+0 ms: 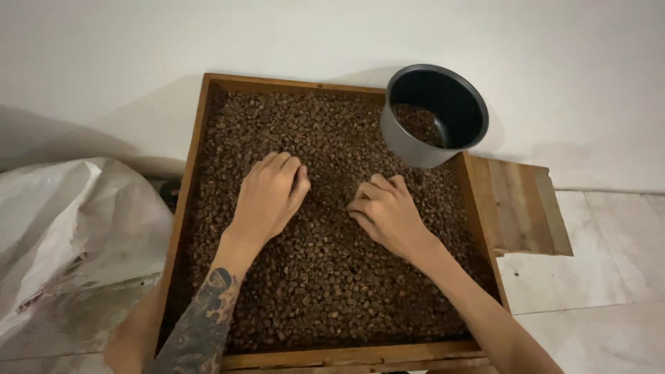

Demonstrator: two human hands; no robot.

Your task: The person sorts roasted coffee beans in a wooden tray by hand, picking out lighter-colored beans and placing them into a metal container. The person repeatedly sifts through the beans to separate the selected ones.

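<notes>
Near edge: wooden tray (185, 208) w/ brown beans (325, 277) filling it. My left hand (270, 197) lies palm-down on the beans mid-tray, fingers (280, 165) pressed together, curled a bit. My right hand (388, 213) just beside it, fingers (370, 201) bent and bunched into the beans; can't tell if pinching any. Far right corner: dark pot (433, 118), some beans inside. White sack (69, 228) left.

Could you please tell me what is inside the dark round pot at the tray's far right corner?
The dark pot holds a shallow heap of brown beans like those filling the wooden tray. Its near wall hides part of the pot's bottom, so the full amount cannot be seen.
</notes>
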